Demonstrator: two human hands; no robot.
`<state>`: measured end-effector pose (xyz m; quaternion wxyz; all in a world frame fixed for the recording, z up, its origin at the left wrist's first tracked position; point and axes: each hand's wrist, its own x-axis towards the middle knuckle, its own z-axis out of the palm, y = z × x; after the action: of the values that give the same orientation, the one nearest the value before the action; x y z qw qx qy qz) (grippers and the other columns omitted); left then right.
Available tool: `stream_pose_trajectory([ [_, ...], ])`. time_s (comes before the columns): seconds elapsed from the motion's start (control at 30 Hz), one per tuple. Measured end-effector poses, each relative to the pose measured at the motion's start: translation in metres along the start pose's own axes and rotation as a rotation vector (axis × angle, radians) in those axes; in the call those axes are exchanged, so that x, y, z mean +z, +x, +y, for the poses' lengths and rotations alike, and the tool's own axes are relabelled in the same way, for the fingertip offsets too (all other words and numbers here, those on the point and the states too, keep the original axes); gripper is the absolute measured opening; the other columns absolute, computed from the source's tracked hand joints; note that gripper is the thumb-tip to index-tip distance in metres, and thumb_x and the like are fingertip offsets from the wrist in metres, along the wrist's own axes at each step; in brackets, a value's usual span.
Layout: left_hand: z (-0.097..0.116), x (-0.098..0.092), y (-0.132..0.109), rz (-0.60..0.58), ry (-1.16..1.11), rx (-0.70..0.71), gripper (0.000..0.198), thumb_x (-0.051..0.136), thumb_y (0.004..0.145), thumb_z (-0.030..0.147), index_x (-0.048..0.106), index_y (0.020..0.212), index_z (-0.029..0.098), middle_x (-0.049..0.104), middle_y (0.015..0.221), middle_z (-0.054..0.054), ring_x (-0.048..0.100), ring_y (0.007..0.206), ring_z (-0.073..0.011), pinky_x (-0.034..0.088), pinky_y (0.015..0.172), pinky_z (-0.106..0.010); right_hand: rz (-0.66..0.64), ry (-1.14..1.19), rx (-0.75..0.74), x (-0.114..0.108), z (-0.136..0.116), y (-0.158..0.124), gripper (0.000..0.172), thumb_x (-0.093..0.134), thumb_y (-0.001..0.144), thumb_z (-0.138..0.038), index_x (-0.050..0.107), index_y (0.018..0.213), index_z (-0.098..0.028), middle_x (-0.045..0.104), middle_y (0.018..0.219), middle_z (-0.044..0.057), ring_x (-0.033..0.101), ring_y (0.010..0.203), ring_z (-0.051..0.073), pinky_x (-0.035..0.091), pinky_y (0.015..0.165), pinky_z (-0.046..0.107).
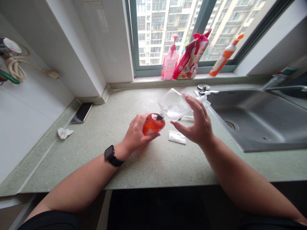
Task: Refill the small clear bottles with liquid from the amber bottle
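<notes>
My left hand (137, 134) is shut around an orange liquid-filled bottle (153, 124), which lies tilted with its dark neck pointing up and right. A clear plastic refill pouch (174, 104) sits with its spout at that neck, and the join is partly hidden. My right hand (196, 123) is held up with its fingers spread, right next to the pouch's right side. I cannot tell whether the fingertips touch it. A folded white sachet (177, 137) lies on the countertop below the gap between my hands.
The speckled green countertop (72, 153) holds a phone (81, 112) and crumpled tissue (64, 133) at left. A steel sink (254, 121) with a faucet (273, 81) lies right. A pink pump bottle (169, 59), red-and-white pouch (192, 57) and orange spray bottle (224, 56) stand on the windowsill.
</notes>
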<state>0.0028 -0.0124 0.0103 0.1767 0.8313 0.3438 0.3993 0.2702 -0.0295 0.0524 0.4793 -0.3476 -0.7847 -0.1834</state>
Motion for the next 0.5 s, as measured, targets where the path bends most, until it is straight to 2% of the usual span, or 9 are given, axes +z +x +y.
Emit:
stream_pose_trajectory([
  [0.23,0.001,-0.0005,0.0001,-0.003,0.007,-0.005,0.075,0.079,0.091,0.058,0.048,0.152,0.027,0.061,0.139,-0.014,0.06,0.127,-0.0321,0.049,0.111,-0.052,-0.007,0.017,0.012,-0.0004,-0.0008,0.0007,0.094,0.079,0.089,-0.04,0.028,0.168,-0.036,0.054,0.159,0.012,0.057,0.144,0.04,0.055,0.114,0.068],
  [0.5,-0.0002,0.0004,0.0001,-0.001,0.004,-0.006,0.076,0.079,0.09,0.059,0.048,0.152,0.028,0.061,0.139,-0.014,0.06,0.126,-0.0324,0.049,0.11,-0.053,0.017,-0.004,-0.002,0.0,-0.0002,-0.0005,0.095,0.08,0.088,-0.039,0.029,0.168,-0.036,0.059,0.153,0.011,0.061,0.137,0.039,0.057,0.112,0.065],
])
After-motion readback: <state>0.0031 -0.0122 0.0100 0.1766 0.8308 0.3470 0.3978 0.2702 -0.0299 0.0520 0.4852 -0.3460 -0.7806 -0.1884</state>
